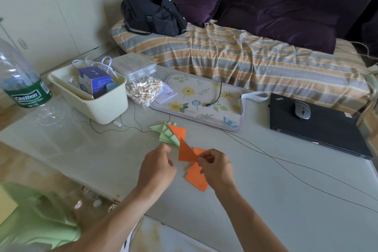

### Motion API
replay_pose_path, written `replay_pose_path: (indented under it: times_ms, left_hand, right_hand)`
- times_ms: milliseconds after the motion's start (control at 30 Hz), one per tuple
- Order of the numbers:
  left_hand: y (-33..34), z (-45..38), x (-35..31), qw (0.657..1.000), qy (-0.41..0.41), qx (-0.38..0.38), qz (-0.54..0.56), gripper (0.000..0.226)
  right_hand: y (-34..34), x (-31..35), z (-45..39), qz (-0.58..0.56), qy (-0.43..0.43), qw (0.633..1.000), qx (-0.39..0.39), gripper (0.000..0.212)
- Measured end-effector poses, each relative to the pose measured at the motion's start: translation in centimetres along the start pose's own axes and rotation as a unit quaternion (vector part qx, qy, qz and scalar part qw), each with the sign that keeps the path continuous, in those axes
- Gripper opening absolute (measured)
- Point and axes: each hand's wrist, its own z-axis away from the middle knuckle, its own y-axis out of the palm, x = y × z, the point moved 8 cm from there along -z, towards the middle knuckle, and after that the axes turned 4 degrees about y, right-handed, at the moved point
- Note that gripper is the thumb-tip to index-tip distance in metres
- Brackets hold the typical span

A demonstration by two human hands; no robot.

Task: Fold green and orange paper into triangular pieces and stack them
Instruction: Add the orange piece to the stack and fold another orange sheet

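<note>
1. Just below the middle of the frame, the person's right hand (214, 166) had its thumb and fingers curled in a pinch on one corner of a folded orange triangle (187, 152), which stood lifted off the pale table (286, 190)
2. The left hand (158, 166) hovered just left of that triangle with its fingers loosely bent; it appeared to hold nothing, though its fingertips came close to the paper's edge
3. Under the right hand lay a small heap of unfolded orange paper (196, 180), flat on the table, partly hidden by the hand
4. Just above the hands, nearer the centre of the frame, sat the stack of finished pieces (169, 134): green triangles fanned out with an orange one on top
5. Risk, as a judgement: the stack was already splayed rather than squared, so setting the new triangle down carelessly could push pieces sideways and scatter them
6. Risk: the one-corner pinch left the triangle free to spring open or swing, so the fold might loosen before it reached the stack
7. Risk: thin dark cables (266, 149) crossed the table right of the hands; a wrist catching one could drag it through the papers
8. Further off, a cream tub (106, 108) at centre left and a closed laptop (317, 129) at right seemed too distant to interfere
</note>
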Motion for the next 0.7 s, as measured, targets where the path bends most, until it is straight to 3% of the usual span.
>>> replay_pose_path:
  times_ms: [267, 433, 533, 700]
  left_hand:
    - [-0.1, -0.3, 0.1, 1.0, 0.008, -0.003, 0.007, 0.034]
    - [-0.1, -0.5, 0.5, 1.0, 0.017, -0.009, -0.003, 0.034]
    - [0.0, -0.6, 0.8, 1.0, 0.021, -0.006, -0.015, 0.033]
    - [0.7, -0.6, 0.8, 0.999, 0.033, 0.013, -0.026, 0.03]
  right_hand:
    - [2.6, 2.1, -1.5, -0.125, 0.02, 0.992, -0.024, 0.014]
    - [4.1, 1.5, -2.0, -0.107, 0.036, 0.993, 0.016, 0.014]
    - [3.3, 1.5, -2.1, -0.067, 0.016, 0.998, 0.008, 0.017]
    - [0.7, 1.1, -1.9, 0.169, -0.052, 0.983, -0.047, 0.032]
